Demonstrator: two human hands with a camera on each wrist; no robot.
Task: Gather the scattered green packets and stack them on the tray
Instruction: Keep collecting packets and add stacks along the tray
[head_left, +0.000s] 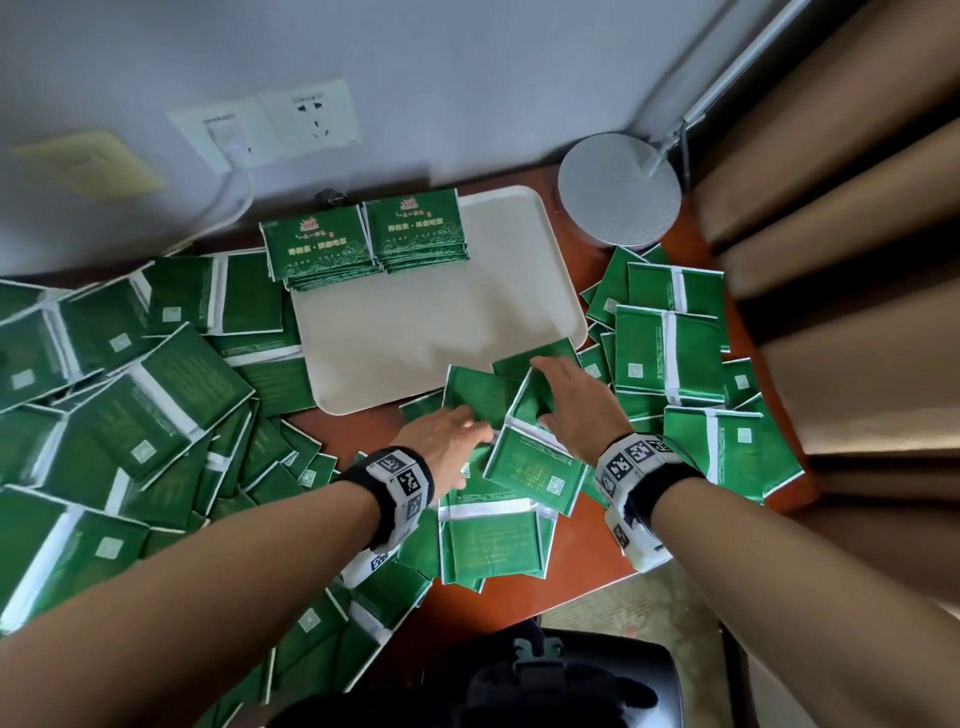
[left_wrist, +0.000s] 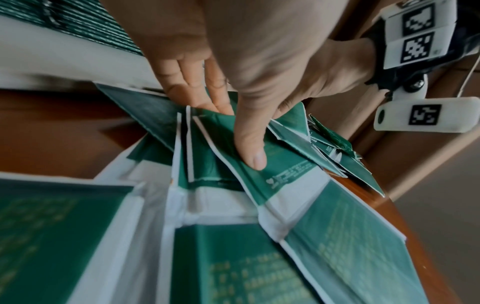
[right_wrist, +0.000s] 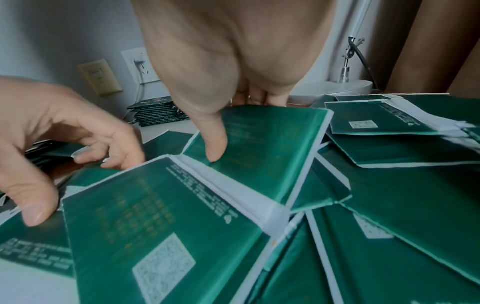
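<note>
A white tray lies on the brown table, with two neat stacks of green packets in its far left corner. Loose green packets cover the table to the left, right and near side. My right hand grips a tilted green packet just before the tray's near edge, thumb on its face and fingers over its far edge. My left hand is beside it, its fingers nearly straight and its thumb lying on another packet.
A round white lamp base stands right of the tray at the back. Brown curtains hang along the right side. Wall sockets are behind the tray. The table's near edge runs below my wrists, with a black seat under it.
</note>
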